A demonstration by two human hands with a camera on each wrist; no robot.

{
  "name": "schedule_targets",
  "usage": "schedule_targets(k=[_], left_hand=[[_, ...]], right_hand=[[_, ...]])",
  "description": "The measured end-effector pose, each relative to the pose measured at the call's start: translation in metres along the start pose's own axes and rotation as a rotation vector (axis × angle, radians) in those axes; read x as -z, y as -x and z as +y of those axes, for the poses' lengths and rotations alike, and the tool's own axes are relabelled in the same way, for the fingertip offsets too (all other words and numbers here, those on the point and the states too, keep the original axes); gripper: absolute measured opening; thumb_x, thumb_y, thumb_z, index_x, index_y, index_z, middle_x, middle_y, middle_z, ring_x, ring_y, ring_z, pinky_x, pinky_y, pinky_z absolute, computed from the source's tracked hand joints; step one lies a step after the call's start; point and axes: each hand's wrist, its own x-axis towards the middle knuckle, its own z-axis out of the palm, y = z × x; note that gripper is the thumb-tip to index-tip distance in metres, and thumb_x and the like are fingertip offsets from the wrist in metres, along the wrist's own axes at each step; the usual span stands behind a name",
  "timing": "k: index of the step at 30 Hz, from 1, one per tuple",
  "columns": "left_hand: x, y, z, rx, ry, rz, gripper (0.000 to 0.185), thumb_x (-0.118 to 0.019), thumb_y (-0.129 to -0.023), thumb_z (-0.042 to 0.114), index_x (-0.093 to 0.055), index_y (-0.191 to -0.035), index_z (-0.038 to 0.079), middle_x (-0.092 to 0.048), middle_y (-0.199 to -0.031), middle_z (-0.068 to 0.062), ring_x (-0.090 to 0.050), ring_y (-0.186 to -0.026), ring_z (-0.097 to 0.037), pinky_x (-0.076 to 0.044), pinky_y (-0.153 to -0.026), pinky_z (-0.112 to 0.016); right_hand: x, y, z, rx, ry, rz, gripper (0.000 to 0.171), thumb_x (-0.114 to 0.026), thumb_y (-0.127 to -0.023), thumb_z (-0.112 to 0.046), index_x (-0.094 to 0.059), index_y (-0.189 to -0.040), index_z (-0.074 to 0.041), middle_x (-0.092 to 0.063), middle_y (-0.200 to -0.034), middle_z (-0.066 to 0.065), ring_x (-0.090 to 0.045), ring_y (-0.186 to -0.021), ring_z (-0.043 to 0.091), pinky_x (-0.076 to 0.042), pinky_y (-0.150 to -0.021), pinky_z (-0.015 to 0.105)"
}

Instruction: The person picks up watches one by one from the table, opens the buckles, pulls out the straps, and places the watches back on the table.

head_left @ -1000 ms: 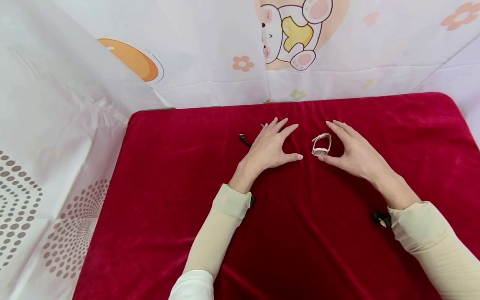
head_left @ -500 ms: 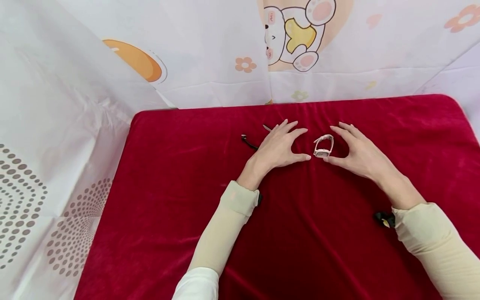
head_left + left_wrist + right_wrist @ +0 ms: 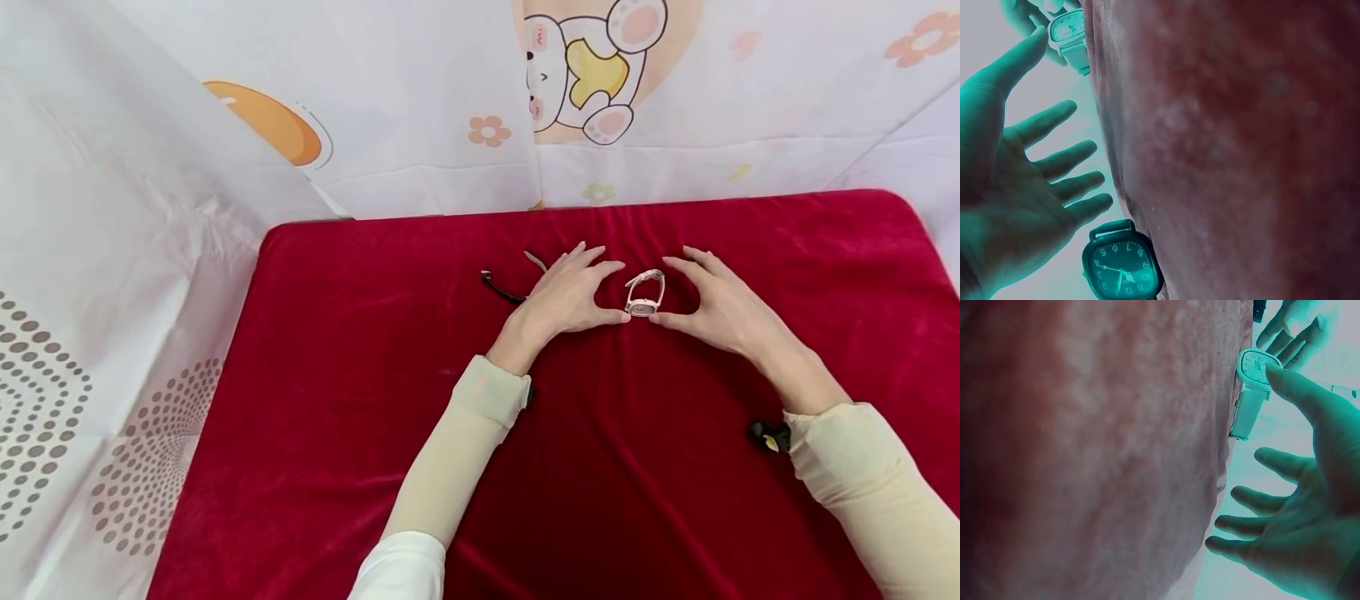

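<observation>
Nearest the viewer, two cream sleeves [image 3: 450, 467] reach in over the red velvet cloth [image 3: 337, 400] that covers the tabletop, the left one from the lower middle and the right one from the lower right corner. A small black clip [image 3: 767, 435] sits at the right wrist.

Farther in, at the middle of the cloth, the left hand [image 3: 564, 300] lies low over the velvet with its fingers straight and spread, its grip wide open and holding nothing. Its thumb tip reaches right to the near end of the white watch [image 3: 645, 293]; whether it touches cannot be told. The right hand [image 3: 723, 310] mirrors it from the right side, fingers relaxed and spread, grip open too. In the right wrist view its thumb tip rests against the rim of the white watch's face [image 3: 1259, 367], and the pale strap runs along the cloth. No finger curls round the watch.

The white watch stands on the cloth between the two hands, its face at the near end and its strap looping toward the far side.

Just left of the left hand a dark watch [image 3: 1121, 265] lies on the velvet, apart from the fingers; the head view shows only its black strap [image 3: 498, 288].

Beyond the tabletop's far edge hangs a white curtain [image 3: 420, 108] printed with a cartoon bear [image 3: 585, 71] and small flowers.
</observation>
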Motion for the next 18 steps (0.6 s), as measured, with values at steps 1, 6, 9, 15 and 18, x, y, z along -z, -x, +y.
schedule_targets(k=[1, 6, 9, 15, 18], left_hand=[[-0.0003, -0.0008, 0.0006, 0.001, 0.0, -0.004, 0.079, -0.066, -0.086, 0.064, -0.04, -0.152, 0.03, -0.026, -0.162, 0.0, -0.013, -0.152, -0.025, -0.012, -0.122, -0.037], [-0.002, -0.0033, 0.0026, 0.001, 0.003, -0.022, 0.078, -0.067, -0.086, 0.062, -0.041, -0.152, 0.03, -0.028, -0.161, -0.001, -0.014, -0.151, -0.025, -0.013, -0.122, -0.037], [-0.0022, -0.0042, 0.0038, 0.002, 0.008, -0.031, 0.077, -0.067, -0.086, 0.062, -0.043, -0.151, 0.029, -0.028, -0.161, -0.001, -0.015, -0.151, -0.024, -0.013, -0.122, -0.035], [-0.0032, -0.007, 0.0073, -0.003, 0.011, -0.038, 0.074, -0.067, -0.087, 0.061, -0.046, -0.149, 0.029, -0.029, -0.161, -0.001, -0.015, -0.151, -0.024, -0.013, -0.122, -0.035], [-0.0034, -0.0088, 0.0088, -0.004, 0.01, -0.039, 0.072, -0.066, -0.088, 0.06, -0.046, -0.149, 0.028, -0.029, -0.161, -0.002, -0.015, -0.151, -0.025, -0.013, -0.122, -0.036]], right_hand=[[0.0001, -0.0002, 0.0003, -0.002, 0.002, -0.001, 0.085, -0.085, -0.078, -0.036, -0.045, -0.145, -0.002, -0.029, -0.154, 0.028, -0.032, -0.138, 0.047, -0.033, -0.105, 0.065], [-0.0001, -0.0004, 0.0023, -0.02, 0.005, -0.011, 0.083, -0.085, -0.078, -0.036, -0.048, -0.143, -0.001, -0.029, -0.154, 0.029, -0.032, -0.138, 0.048, -0.033, -0.106, 0.065], [0.0, -0.0018, 0.0026, -0.027, 0.013, -0.025, 0.081, -0.084, -0.079, -0.037, -0.048, -0.142, 0.0, -0.029, -0.154, 0.029, -0.031, -0.138, 0.048, -0.032, -0.107, 0.065], [0.0, -0.0042, 0.0032, -0.037, 0.026, -0.056, 0.081, -0.082, -0.081, -0.04, -0.048, -0.143, -0.001, -0.028, -0.154, 0.03, -0.028, -0.14, 0.048, -0.03, -0.108, 0.066], [0.0002, -0.0044, 0.0036, -0.035, 0.033, -0.057, 0.079, -0.082, -0.081, -0.04, -0.05, -0.141, 0.0, -0.029, -0.153, 0.03, -0.028, -0.14, 0.049, -0.03, -0.108, 0.065]])
